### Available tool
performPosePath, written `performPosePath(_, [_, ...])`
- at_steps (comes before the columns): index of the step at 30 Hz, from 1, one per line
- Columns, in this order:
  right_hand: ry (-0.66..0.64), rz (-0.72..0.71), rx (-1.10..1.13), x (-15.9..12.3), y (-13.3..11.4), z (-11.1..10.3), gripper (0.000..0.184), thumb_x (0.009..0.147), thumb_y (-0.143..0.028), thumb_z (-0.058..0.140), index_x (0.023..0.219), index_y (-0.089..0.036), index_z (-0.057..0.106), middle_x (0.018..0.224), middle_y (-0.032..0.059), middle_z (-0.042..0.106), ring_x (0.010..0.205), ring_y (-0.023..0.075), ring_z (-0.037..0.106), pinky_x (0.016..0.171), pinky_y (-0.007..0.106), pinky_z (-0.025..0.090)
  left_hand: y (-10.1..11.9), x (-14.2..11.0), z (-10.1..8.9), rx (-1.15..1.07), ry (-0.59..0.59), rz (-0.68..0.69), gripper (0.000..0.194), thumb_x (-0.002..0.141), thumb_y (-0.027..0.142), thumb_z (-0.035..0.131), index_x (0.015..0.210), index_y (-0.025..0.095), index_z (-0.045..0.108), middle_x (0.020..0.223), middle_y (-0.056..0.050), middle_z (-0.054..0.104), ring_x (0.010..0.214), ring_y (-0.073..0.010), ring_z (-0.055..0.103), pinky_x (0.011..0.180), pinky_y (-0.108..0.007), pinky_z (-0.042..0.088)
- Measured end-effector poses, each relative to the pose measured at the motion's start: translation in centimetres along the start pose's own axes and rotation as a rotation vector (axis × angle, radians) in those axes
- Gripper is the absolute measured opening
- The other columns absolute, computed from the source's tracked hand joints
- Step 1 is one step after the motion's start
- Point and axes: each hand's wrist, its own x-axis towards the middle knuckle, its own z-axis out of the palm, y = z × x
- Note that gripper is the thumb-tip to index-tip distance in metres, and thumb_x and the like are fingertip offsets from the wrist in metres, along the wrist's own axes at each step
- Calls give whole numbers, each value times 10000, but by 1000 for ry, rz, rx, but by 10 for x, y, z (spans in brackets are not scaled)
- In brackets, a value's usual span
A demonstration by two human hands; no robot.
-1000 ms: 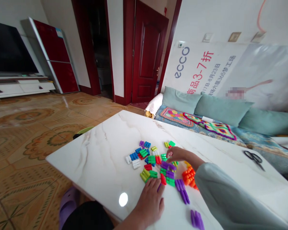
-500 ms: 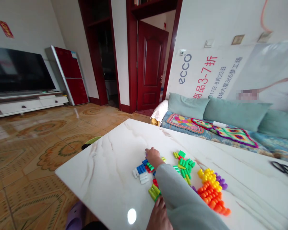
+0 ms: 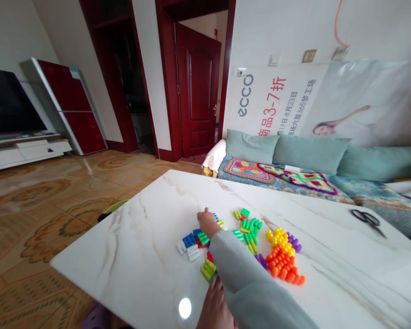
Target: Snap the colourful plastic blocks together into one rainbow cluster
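My right hand, in a grey-green sleeve, reaches over the scattered plastic interlocking blocks and rests among the blue and green ones; its fingers are hidden from view. My left hand lies at the near table edge, partly behind the sleeve, close to a green and yellow block cluster. A green block pile sits farther right. Beyond it stands a joined orange and yellow block assembly with purple blocks at its far side. White blocks lie left of the blue ones.
The blocks lie on a white marble table, with black-handled scissors near its right edge. A teal sofa stands behind it. A patterned tile floor surrounds the table, and a purple slipper shows below.
My right hand has moved left, from the middle of the blocks to the blue and green ones. The purple blocks at the table's front now sit against the orange and yellow assembly. The view has turned.
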Motion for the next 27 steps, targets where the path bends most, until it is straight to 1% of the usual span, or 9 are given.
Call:
performPosePath(4, [33,-23,47,-5,5,0,312,775,-44,567,1050,-151,668,1058,181,618,1112,272,567,824,333,491,-6,-3,11,-2,-65,-4,449,665,210,573,1111,181,622,1068,-107,693,1010,-271,609,842,-415,550])
performPosePath(8, [91,-25,144,-12,15,-2,315,764,-54,569,1025,-188,684,1023,146,635,927,219,634,762,294,481,-10,-3,14,-13,-177,-15,529,630,179,575,1157,208,614,1113,-104,672,1033,-284,595,850,-428,551])
performPosePath(10, [148,-26,205,-18,22,-6,366,779,-78,548,1096,-219,663,1054,130,627,843,179,639,750,274,470,-7,0,10,-35,-225,-39,547,631,213,590,1178,218,604,1148,-104,653,1069,-294,577,900,-447,532])
performPosePath(13, [242,-33,285,-37,41,-18,434,781,-102,518,1182,-238,612,1046,96,624,843,150,616,758,240,447,4,8,-6,-57,-314,-140,542,695,252,576,1234,194,560,1243,-107,597,1148,-282,530,1021,-448,455])
performPosePath(16, [279,-55,367,-72,73,-30,444,747,-104,503,1158,-238,605,880,20,636,736,114,582,690,202,431,14,18,-25,-84,-420,-209,538,763,205,518,1300,212,499,1322,-79,540,1217,-259,475,1084,-447,379])
performPosePath(18, [303,-114,590,-106,100,-33,409,707,-100,498,1082,-210,621,681,-35,585,589,96,524,592,199,407,17,23,-33,-102,-450,-221,516,783,201,501,1298,207,497,1328,-81,532,1234,-263,455,1097,-466,345])
performPosePath(22, [223,-9,864,-181,146,-21,362,693,-175,533,1048,-186,605,578,-74,483,491,81,447,491,200,356,16,26,-35,-117,-441,-221,474,799,209,498,1271,185,517,1322,-98,530,1240,-273,441,1102,-482,313])
performPosePath(24, [191,47,887,-211,157,-9,355,684,-178,541,1032,-179,613,569,-79,457,493,79,432,485,200,349,16,25,-33,-114,-422,-212,459,801,210,501,1258,179,529,1314,-105,536,1234,-276,446,1099,-482,311])
performPosePath(27, [193,101,833,-238,155,9,392,661,-127,535,1032,-184,647,574,-73,473,517,79,436,508,201,358,16,24,-32,-109,-403,-200,439,805,210,504,1241,177,545,1298,-107,549,1220,-272,459,1093,-473,316])
